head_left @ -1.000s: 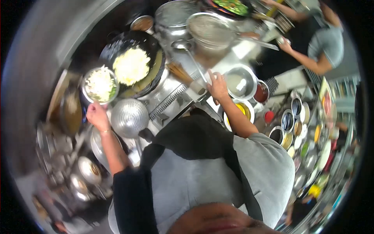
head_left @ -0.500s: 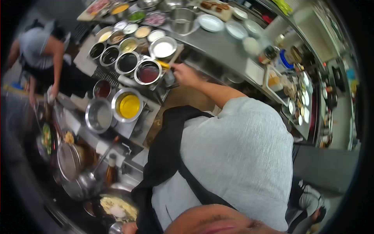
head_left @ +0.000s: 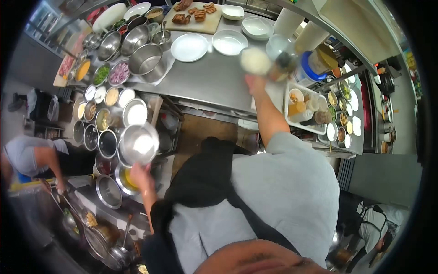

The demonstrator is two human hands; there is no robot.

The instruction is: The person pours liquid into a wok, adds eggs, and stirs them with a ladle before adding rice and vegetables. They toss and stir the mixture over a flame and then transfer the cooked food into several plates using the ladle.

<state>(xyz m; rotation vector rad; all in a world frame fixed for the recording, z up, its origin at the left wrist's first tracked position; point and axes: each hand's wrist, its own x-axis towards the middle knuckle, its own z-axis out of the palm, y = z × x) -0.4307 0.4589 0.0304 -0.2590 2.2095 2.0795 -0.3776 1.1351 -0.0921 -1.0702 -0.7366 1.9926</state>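
Observation:
My left hand (head_left: 142,177) is wrapped at the near side of a round, shiny metal vessel (head_left: 139,144), held over the sauce pots at the left. Glare and blur hide whether it is a ladle or a small pan. A metal bowl of yellow liquid (head_left: 124,179) lies partly behind this hand. On the right, my right hand (head_left: 255,83) reaches over the steel counter to a round white container or heap (head_left: 256,61), blurred. Its fingers are smeared, so their grip does not show. A dark-topped jar (head_left: 284,65) stands beside the white thing.
White plates (head_left: 189,47) and a board with grilled meat (head_left: 194,20) lie on the counter. A white bin of bottles (head_left: 292,121) sits right of my arm. Pans and a strainer (head_left: 96,242) are lower left. A co-worker (head_left: 34,155) stands at the left, another person (head_left: 369,226) lower right.
My view has turned right. My right hand has left the yellow handle by the sauce pots for the white thing. My left hand has risen from the frying pan to the sauce pots.

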